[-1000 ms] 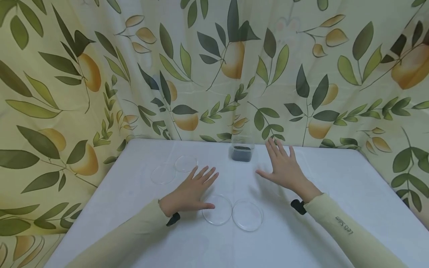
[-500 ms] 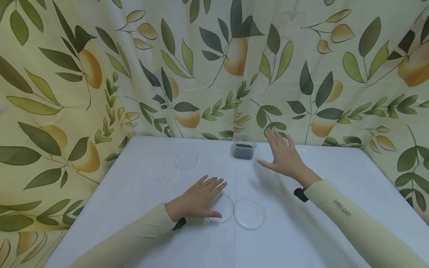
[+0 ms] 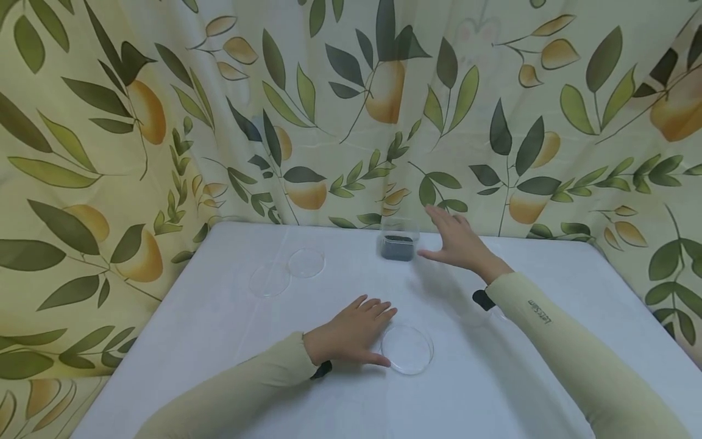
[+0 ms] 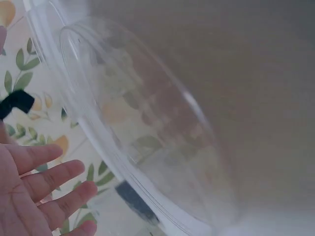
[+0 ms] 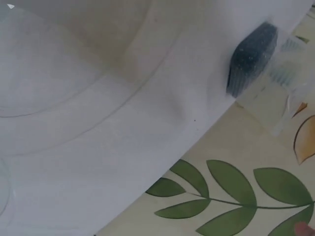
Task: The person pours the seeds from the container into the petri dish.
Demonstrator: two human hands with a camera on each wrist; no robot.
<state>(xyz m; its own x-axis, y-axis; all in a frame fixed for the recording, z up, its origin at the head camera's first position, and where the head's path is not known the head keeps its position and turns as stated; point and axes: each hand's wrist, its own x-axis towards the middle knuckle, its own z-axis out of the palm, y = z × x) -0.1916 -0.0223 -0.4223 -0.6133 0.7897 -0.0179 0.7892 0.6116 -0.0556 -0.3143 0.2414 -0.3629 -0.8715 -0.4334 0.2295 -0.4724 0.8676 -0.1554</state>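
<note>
My left hand (image 3: 353, 332), fingers extended, is over the near middle of the table and mostly hides one clear round dish. Its thumb lies at the left rim of another clear dish (image 3: 408, 350); I cannot tell whether they touch. In the left wrist view, the palm and fingers (image 4: 49, 191) show beside a large clear dish (image 4: 147, 123). My right hand (image 3: 460, 244) holds nothing, its thumb just right of a small clear box with dark contents (image 3: 397, 248). The right wrist view shows that box's dark contents (image 5: 253, 59) and only a fingertip (image 5: 304, 228).
Two more clear round dishes (image 3: 269, 280) lie at the back left of the white table (image 3: 219, 341). Under the right forearm, a faint clear rim (image 3: 496, 314) shows. A leaf-and-fruit patterned curtain (image 3: 340, 122) hangs behind the table.
My left hand has moved right, across the left of the two near dishes, now mostly covering it. The right hand has shifted slightly left and toward the box. The dishes and box stay put.
</note>
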